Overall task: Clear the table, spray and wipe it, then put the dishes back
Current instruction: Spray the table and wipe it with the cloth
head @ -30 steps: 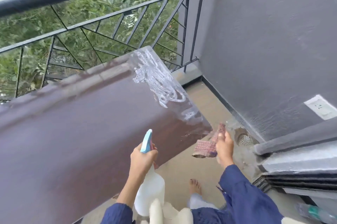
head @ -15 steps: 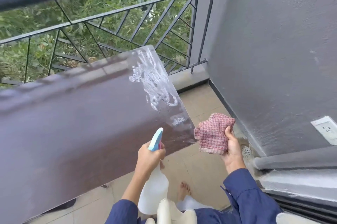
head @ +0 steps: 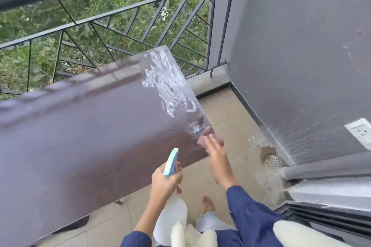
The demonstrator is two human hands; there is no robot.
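Left hand (head: 165, 183) grips the likely light spray bottle (head: 171, 213) by its neck; blurred right hand (head: 213, 144), grip unclear, meets the limp cloth (head: 205, 135) mid-frame.

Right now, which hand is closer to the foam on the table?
Right. The right hand, on the cloth, is at the table corner just below the foam; the left hand, holding the spray bottle, is further back from it.

Upper garment: navy blue, loose, long-sleeved. The left sleeve (head: 136, 238) and right sleeve (head: 251, 216) end partway along the forearm, so the left hand (head: 164, 182) and right hand (head: 212, 144) are uncovered. Lower garment: white trousers (head: 208, 220). One bare foot (head: 205, 205) shows dark red toenail polish. Cream fabric (head: 192, 236) lies over the garment front.
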